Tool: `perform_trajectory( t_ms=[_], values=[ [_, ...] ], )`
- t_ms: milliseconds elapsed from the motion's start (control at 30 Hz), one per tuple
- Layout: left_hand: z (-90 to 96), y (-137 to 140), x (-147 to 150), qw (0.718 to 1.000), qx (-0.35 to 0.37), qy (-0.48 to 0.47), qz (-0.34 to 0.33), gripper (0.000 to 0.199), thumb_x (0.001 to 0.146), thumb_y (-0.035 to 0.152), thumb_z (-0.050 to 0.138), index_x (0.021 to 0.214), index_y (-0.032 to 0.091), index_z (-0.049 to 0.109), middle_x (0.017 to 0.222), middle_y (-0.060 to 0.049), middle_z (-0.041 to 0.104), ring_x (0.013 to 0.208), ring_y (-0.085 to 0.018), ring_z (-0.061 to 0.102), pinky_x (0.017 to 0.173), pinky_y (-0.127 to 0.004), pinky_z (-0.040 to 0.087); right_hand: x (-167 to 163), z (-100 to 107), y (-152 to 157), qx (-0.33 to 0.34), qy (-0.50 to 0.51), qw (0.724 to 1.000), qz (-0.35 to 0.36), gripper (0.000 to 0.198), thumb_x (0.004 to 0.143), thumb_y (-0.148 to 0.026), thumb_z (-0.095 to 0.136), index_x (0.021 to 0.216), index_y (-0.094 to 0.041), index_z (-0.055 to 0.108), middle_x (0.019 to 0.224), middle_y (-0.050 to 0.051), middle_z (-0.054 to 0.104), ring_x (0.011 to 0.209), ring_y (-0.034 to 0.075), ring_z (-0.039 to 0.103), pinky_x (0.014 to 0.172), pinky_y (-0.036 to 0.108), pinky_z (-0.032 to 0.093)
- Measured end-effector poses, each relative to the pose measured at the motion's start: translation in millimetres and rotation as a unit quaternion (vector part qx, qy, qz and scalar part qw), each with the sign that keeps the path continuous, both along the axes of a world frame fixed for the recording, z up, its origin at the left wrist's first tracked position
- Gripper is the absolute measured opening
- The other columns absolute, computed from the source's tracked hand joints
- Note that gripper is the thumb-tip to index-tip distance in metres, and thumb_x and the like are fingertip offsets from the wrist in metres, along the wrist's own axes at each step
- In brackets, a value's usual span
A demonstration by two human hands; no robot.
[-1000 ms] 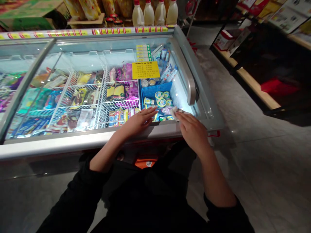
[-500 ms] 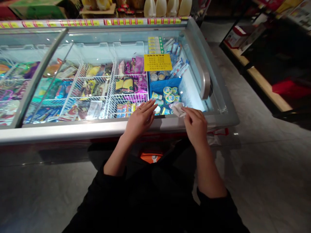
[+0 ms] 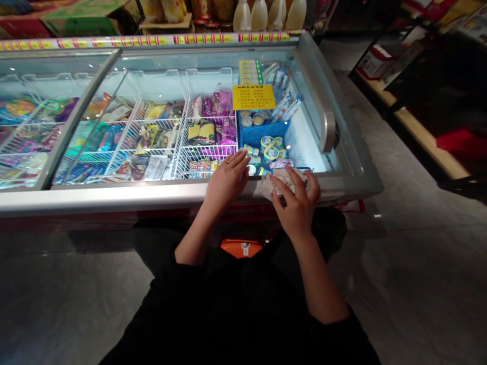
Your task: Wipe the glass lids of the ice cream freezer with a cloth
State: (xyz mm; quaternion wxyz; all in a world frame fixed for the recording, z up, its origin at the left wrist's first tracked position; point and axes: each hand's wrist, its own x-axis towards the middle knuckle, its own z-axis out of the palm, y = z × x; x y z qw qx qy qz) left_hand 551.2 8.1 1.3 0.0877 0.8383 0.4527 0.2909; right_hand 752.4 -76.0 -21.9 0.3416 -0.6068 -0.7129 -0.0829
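A glass-topped chest freezer (image 3: 114,195) spans the view in front of me. On its silver front rim, my right hand (image 3: 299,203) presses a crumpled pale cloth (image 3: 267,186) under bent, spread fingers. My left hand (image 3: 228,177) lies at the front edge of the glass, left of the cloth, with its fingers stretched out and nothing held. Beneath the glass just beyond both hands, round ice cream cups (image 3: 271,153) sit near a blue basket (image 3: 262,134).
White wire baskets (image 3: 178,147) inside the freezer hold bagged and boxed goods. A yellow sign (image 3: 253,97) is on the glass. Pale bottles (image 3: 258,15) and boxes stand behind. A shelf (image 3: 414,121) is at right; something orange (image 3: 241,248) lies below the rim.
My right hand has drawn the cloth back from the glass onto the front rim and spread its fingers over it. My left hand stays at the glass edge. The view has shifted slightly.
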Motion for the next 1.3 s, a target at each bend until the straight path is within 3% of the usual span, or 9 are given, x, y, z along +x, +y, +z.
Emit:
perform_trajectory(
  t_ms=[67,233,433,500,700,900,1000,1200,1300],
  values=[
    [-1.4,0,0,1.0,0.008,0.0,0.005,0.038,0.105,0.015,0.049,0.138,0.015,0.068,0.155,-0.014,0.061,0.15,-0.027,0.054,0.128,-0.052,0.043,-10,-5,-1,0.02,-0.008,0.999,0.028,0.037,0.099,-0.026,0.064,0.135,-0.028,0.075,0.147,0.007,0.068,0.15,0.039,0.043,0.126,0.065,0.034],
    [-2.6,0,-1,1.0,0.018,0.006,-0.005,0.038,0.105,0.014,0.049,0.139,0.015,0.068,0.154,-0.015,0.062,0.149,-0.028,0.054,0.126,-0.055,0.044,-17,-15,-13,0.026,-0.093,0.987,0.127,0.044,0.099,-0.013,0.059,0.137,-0.031,0.073,0.146,0.001,0.071,0.142,0.027,0.057,0.123,0.048,0.042],
    [-0.8,0,1,0.999,0.01,0.021,-0.022,0.038,0.106,0.015,0.049,0.138,0.013,0.069,0.155,-0.016,0.061,0.149,-0.029,0.054,0.126,-0.053,0.045,21,-20,-9,0.079,-0.004,0.994,-0.07,0.048,0.096,-0.009,0.052,0.134,-0.026,0.076,0.134,0.006,0.077,0.132,0.031,0.064,0.117,0.052,0.05],
    [0.0,0,2,0.999,0.01,0.024,-0.019,0.037,0.106,0.015,0.05,0.138,0.014,0.069,0.155,-0.016,0.062,0.149,-0.029,0.054,0.126,-0.053,0.044,12,-18,-2,0.071,0.004,0.995,-0.069,0.048,0.095,-0.01,0.052,0.133,-0.025,0.077,0.134,0.006,0.077,0.134,0.031,0.063,0.118,0.052,0.048],
    [5.2,-3,5,0.998,-0.008,0.055,-0.007,0.037,0.106,0.013,0.05,0.138,0.013,0.068,0.157,-0.015,0.06,0.151,-0.026,0.052,0.127,-0.047,0.043,-34,-15,-10,0.026,-0.07,0.996,0.046,0.042,0.098,-0.018,0.056,0.135,-0.027,0.074,0.142,0.006,0.073,0.139,0.029,0.06,0.122,0.049,0.041],
    [5.9,-4,7,0.997,-0.011,0.077,-0.001,0.035,0.107,0.016,0.051,0.138,0.014,0.068,0.158,-0.014,0.059,0.151,-0.026,0.052,0.128,-0.047,0.042,23,-26,-8,0.07,-0.03,0.996,-0.049,0.037,0.102,-0.033,0.056,0.133,-0.022,0.072,0.137,0.013,0.073,0.135,0.035,0.059,0.117,0.057,0.042],
    [5.1,-4,8,0.997,-0.011,0.08,0.003,0.035,0.108,0.017,0.05,0.138,0.014,0.068,0.157,-0.014,0.06,0.152,-0.026,0.051,0.128,-0.047,0.043,31,-27,4,0.097,0.015,0.992,-0.08,0.036,0.101,-0.036,0.059,0.131,-0.02,0.073,0.132,0.015,0.074,0.134,0.037,0.056,0.117,0.06,0.041],
    [7.6,-3,5,0.996,-0.022,0.08,-0.012,0.037,0.108,0.016,0.049,0.14,0.015,0.067,0.16,-0.013,0.057,0.153,-0.026,0.049,0.127,-0.048,0.043,-26,-23,6,0.099,-0.006,0.994,0.04,0.029,0.099,-0.028,0.065,0.126,-0.026,0.074,0.129,0.009,0.077,0.133,0.033,0.06,0.118,0.054,0.041],
    [8.0,-2,2,0.997,-0.024,0.073,-0.027,0.038,0.108,0.016,0.049,0.142,0.015,0.066,0.161,-0.014,0.055,0.155,-0.027,0.047,0.128,-0.049,0.043,-22,-27,4,0.125,-0.025,0.987,0.093,0.028,0.098,-0.022,0.066,0.124,-0.025,0.074,0.127,0.008,0.078,0.13,0.028,0.064,0.116,0.047,0.045]
  ],
)
